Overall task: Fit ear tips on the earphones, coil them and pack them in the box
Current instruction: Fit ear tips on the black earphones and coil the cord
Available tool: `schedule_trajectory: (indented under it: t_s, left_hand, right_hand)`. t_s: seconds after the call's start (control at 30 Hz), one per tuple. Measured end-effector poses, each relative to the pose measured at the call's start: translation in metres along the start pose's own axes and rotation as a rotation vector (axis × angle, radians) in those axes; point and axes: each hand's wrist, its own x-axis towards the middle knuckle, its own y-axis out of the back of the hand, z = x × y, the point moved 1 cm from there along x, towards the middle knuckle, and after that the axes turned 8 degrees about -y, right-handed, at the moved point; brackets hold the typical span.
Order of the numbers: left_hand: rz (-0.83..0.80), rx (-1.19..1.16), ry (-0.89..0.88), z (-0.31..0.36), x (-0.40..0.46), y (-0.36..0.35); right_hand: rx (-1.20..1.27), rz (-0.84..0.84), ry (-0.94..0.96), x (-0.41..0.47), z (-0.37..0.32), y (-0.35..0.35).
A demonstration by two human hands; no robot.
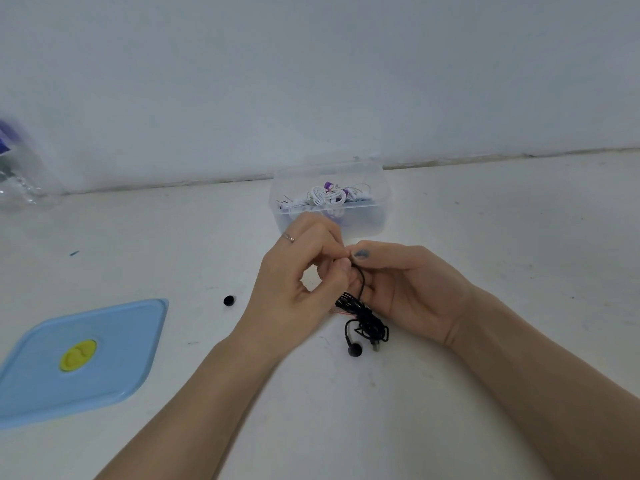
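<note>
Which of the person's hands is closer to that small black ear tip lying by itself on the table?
The left. The left hand is just right of the loose ear tip, not touching it. The right hand lies farther right, past the black earphones both hands hold.

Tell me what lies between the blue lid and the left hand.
In the head view, one loose black ear tip lies on the white table between the blue lid and the left hand; the rest of that stretch is bare.

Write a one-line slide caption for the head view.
Both hands, left and right, pinch black earphones before the box; loose tip beside.
</note>
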Motion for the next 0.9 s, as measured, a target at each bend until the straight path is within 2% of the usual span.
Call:
schedule_trajectory:
  t_s: [0.13, 0.37, 0.9]
  left_hand:
    - [-0.018, 0.076, -0.04, -0.0024, 0.0002, 0.0026]
    - [-0.027, 0.033, -0.004, -0.0077, -0.0026, 0.0034]
    - [-0.002, 0.012, 0.072, -0.0055, -0.0029, -0.0016]
  right_hand:
    - [0.002, 0.017, -0.018, 0.0019, 0.0007, 0.0029]
    - [0.012, 0.029, -0.022, 0.0024, 0.0016, 0.0034]
    - [0.052, -0.073, -0.066, -0.0002, 0.0014, 0.0035]
